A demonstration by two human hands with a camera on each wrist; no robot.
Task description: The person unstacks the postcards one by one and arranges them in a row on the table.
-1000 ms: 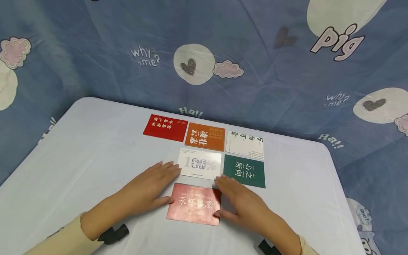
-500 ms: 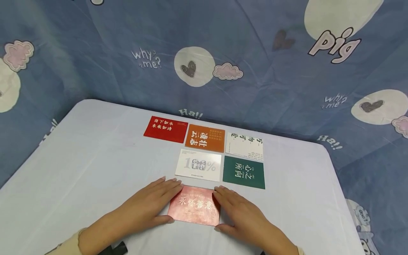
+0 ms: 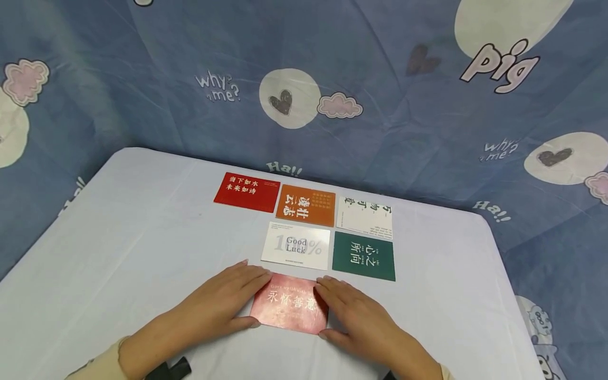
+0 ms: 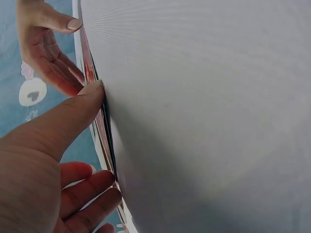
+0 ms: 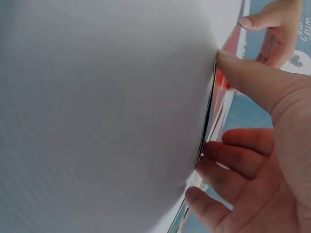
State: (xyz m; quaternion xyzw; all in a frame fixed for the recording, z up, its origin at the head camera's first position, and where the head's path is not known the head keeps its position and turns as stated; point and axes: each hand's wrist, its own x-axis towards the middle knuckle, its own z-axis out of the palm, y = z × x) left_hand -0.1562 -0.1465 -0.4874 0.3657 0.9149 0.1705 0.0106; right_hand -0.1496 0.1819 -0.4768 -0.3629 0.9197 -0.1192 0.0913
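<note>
A pink postcard (image 3: 287, 311) with pale lettering lies on the white table, nearest the person. My left hand (image 3: 214, 303) touches its left side, fingertips over the far corner and thumb (image 4: 90, 92) at the near corner. My right hand (image 3: 363, 319) mirrors this along the right side, its thumb (image 5: 228, 60) at the near corner. Fingers of both hands are extended, with only a slight bend. Beyond the pink card lie a white "Good Luck" postcard (image 3: 296, 246) and a green postcard (image 3: 363, 256), side by side.
Along the table's far edge runs a row with a red postcard (image 3: 248, 193), an orange postcard (image 3: 305, 205) and a cream postcard (image 3: 364, 217). A blue printed cloth (image 3: 190, 121) hangs behind the white tabletop (image 3: 119, 237).
Both hands have drawn back from the white "Good Luck" card toward the person and settled at the pink card's sides. In the last half second the pink card has shifted very slightly away.
</note>
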